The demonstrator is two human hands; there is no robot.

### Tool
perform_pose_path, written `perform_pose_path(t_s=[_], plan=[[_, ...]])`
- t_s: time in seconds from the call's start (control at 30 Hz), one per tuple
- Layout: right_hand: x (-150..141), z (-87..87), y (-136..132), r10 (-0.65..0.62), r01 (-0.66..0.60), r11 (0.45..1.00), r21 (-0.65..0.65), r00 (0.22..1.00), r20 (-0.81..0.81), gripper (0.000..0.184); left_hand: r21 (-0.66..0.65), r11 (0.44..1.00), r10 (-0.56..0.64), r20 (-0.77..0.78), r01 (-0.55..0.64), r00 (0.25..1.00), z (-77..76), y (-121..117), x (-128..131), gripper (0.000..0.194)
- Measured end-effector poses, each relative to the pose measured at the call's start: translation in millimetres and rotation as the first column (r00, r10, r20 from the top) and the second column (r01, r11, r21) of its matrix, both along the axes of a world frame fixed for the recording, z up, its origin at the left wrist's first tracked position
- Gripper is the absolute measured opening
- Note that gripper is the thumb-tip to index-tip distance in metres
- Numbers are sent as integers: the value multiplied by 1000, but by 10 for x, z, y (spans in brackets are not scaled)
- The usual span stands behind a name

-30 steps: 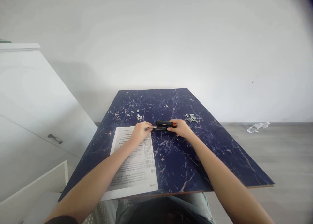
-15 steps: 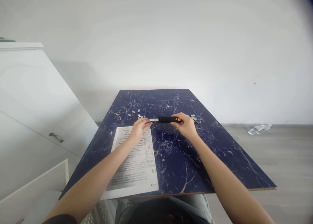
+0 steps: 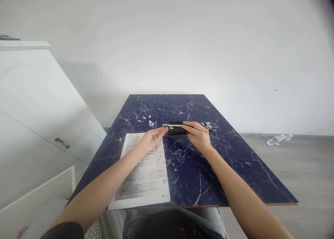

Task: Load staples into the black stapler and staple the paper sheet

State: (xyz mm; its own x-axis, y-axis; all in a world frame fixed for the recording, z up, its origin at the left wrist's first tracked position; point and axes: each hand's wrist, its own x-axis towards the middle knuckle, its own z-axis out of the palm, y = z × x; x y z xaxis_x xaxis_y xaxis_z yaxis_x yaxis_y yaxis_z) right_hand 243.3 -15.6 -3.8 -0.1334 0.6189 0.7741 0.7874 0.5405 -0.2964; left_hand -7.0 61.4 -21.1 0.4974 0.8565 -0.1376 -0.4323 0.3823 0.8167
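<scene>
My right hand (image 3: 199,134) is closed around the rear of a black stapler (image 3: 179,131) with a bit of orange. The stapler is held above the table, turned sideways so that its arms show apart, with a silver metal strip (image 3: 169,125) between them sticking out to the left. My left hand (image 3: 153,138) has its fingers stretched out, the tips at the front end of the stapler; whether they pinch something small there is hidden. Below my left forearm lies a printed sheet stack (image 3: 146,183) on the table.
Small silver pieces that look like staple strips lie in a left group (image 3: 150,122) and a right group (image 3: 208,125) on the dark blue marbled table (image 3: 182,183). A white cabinet (image 3: 33,103) stands at left. Clear plastic packaging (image 3: 279,139) lies on the floor at right.
The stapler has been turned in my right hand, so its arms now show apart. My left fingers have moved slightly right and straightened beside its front end.
</scene>
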Motion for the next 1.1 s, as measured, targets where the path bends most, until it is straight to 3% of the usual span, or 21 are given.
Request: perform_pose_path(t_s=[0.33,0.47,0.67,0.8,0.93,1.0,1.1], plan=[[23,-57,-47,-41,45,999,-19,980,193,41,2,1000,19,11,-19,1000,-93,34,18,14],[22,-66,-50,-54,52,998,21,989,137,42,5,1000,-7,53,7,999,-61,8,18,14],[-49,18,-40,-49,50,999,7,996,-71,34,5,1000,21,-27,-21,999,-50,-4,27,17],[-31,40,24,-146,85,973,-216,948,-284,23,123,974,198,-79,-188,977,-77,-6,20,17],[94,-64,122,-233,19,881,-474,888,-397,35,309,860,455,-104,-407,884,-69,-3,-12,23],[135,-118,151,-192,-66,839,-540,893,-407,35,371,822,504,-123,-431,855,-56,-3,-21,26],[130,-158,163,-93,-187,778,-599,910,-405,32,424,825,478,-175,-373,861,-24,-24,-17,32]])
